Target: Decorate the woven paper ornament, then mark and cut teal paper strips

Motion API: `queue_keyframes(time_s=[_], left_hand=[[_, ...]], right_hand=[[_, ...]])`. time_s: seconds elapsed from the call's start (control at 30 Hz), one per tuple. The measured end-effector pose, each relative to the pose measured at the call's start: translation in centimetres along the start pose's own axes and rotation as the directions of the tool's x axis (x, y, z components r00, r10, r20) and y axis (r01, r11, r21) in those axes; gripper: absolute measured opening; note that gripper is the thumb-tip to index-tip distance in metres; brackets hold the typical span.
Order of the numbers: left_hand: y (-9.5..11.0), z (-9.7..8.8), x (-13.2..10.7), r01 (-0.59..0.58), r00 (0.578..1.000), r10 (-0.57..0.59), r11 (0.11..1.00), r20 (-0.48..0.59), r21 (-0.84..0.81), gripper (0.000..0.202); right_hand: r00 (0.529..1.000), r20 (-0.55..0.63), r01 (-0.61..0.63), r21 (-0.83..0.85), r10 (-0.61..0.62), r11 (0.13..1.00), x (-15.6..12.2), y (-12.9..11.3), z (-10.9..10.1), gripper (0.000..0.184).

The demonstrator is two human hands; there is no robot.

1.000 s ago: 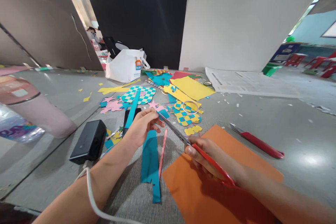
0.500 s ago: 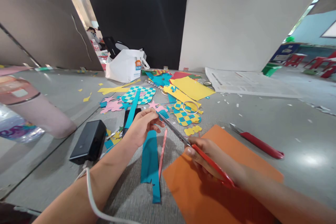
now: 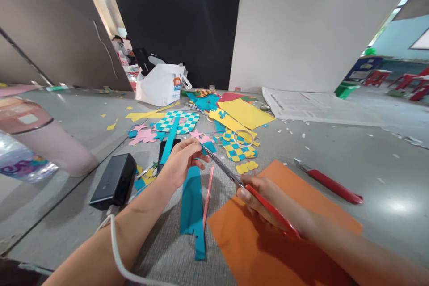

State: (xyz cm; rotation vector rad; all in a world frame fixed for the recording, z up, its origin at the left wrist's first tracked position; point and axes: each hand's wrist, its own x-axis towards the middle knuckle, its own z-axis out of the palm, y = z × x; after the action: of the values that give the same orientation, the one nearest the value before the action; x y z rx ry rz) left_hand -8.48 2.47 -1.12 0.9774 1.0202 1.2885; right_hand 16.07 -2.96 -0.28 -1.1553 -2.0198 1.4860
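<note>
My right hand [image 3: 264,199] grips a pair of scissors [image 3: 225,169] with red handles, its blades pointing up and to the left. At the blade tips, my left hand [image 3: 186,157] is closed in a pinch, thumb against fingers. Whatever sits in that pinch is too small or hidden to make out. Under the left hand lies a cut strip of teal paper [image 3: 191,201], notched near its lower end, with a thin pink strip [image 3: 208,196] beside it. An orange sheet [image 3: 234,241] lies beneath the right hand and forearm.
A red-handled knife [image 3: 330,184] lies at right. On the left stand a black power bank [image 3: 114,181] with a white cable and a pink tumbler [image 3: 63,143]. Cut paper shapes, a yellow sheet [image 3: 248,114], a tape ring [image 3: 243,131], a white bag [image 3: 159,85] and newspaper [image 3: 311,105] lie farther back.
The view has shifted very slightly. Both hands and the scissors hold nearly the same pose, and nothing else has visibly moved.
</note>
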Motion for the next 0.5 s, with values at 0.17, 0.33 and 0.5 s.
queue_keyframes(time_s=[0.17, 0.33, 0.5], left_hand=[[0.31, 0.21, -0.12, 0.006, 1.000, -0.006, 1.000, -0.024, 0.001, 0.025], [0.55, 0.39, -0.24, 0.011, 1.000, -0.011, 1.000, -0.027, 0.005, 0.026], [0.67, 0.57, -0.52, -0.004, 1.000, 0.004, 1.000, -0.023, 0.001, 0.026]], right_hand=[[1.000, 0.011, -0.002, 0.015, 0.002, 1.000, -0.34, -0.38, -0.10, 0.063], [1.000, 0.019, -0.007, 0.068, 0.006, 0.998, -0.43, -0.49, 0.13, 0.061], [1.000, 0.024, -0.010, 0.087, 0.008, 0.996, -0.11, -0.05, 0.25, 0.058]])
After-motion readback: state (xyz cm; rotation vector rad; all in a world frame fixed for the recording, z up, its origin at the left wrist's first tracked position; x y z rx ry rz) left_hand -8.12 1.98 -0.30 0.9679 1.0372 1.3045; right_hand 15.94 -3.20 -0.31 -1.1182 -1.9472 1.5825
